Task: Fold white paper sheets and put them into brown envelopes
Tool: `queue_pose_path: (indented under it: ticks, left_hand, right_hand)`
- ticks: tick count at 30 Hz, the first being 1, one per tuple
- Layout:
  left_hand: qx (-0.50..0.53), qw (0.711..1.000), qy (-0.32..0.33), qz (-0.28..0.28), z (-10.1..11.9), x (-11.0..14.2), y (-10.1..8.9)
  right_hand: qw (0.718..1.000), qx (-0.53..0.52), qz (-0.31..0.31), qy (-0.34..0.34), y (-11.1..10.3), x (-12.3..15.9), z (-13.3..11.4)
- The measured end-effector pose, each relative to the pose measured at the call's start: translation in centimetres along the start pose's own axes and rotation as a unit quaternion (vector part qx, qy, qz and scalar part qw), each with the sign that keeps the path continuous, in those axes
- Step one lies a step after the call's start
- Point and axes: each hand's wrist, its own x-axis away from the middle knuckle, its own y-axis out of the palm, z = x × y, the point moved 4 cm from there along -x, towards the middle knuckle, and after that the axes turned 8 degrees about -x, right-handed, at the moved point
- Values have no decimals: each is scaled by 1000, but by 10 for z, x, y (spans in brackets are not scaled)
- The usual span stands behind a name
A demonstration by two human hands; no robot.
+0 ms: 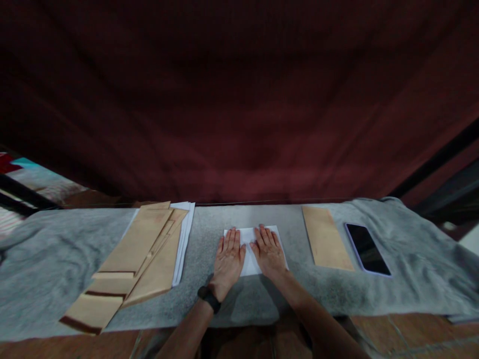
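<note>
I see left hand [229, 254] and right hand [270, 253] flat, fingers extended, unclenched | white paper [250, 269] under both palms, on grey cloth [209, 232] | brown envelopes [138, 239] lie left; phone [367, 249] lies right

Two grips [228, 257] [270, 253], one phone [368, 249], one wristband [209, 298]

Dim light: the red cloth [254, 109] is darkest up top, soft shadows near the hands [270, 254] (edges look smeared).
</note>
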Motion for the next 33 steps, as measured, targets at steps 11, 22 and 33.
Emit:
queue_pose_path:
  ticks: [11, 22, 33]
  left_hand:
    - [-15, 996, -78, 28, -15, 3, -5]
    - [17, 999, 49, 2, 28, 15, -7]
    - [6, 1000, -4, -5, 2, 23, -12]
  right_hand:
    - [997, 40, 61, -2, -5, 9, 19]
    - [995, 52, 82, -7, -2, 11, 22]
    - [993, 31, 103, 40, -13, 21, 36]
